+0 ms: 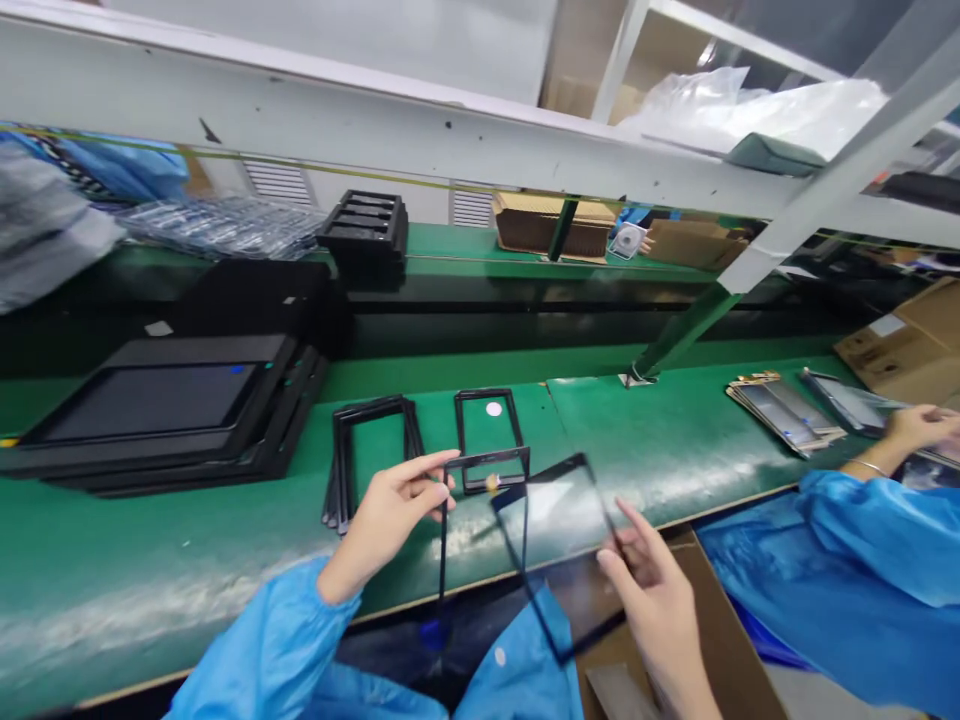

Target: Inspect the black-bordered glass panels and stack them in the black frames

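My left hand (394,510) pinches the top corner of a thin black rectangular frame (444,540) and holds it upright over the near edge of the green bench. My right hand (651,590) grips the right edge of a clear glass panel with a black border (559,540), tilted beside that frame and overlapping its right side. Both hands hang above my blue-sleeved lap. On the bench just beyond lie a stack of black frames (373,455) and one single black frame (489,430).
A pile of black trays (161,415) sits at the left on the green bench (675,440). A co-worker in a blue sleeve (885,560) reaches toward a stack of panels (784,410) at the right. A slanted support post (686,330) stands mid-bench. Cardboard lies below my right hand.
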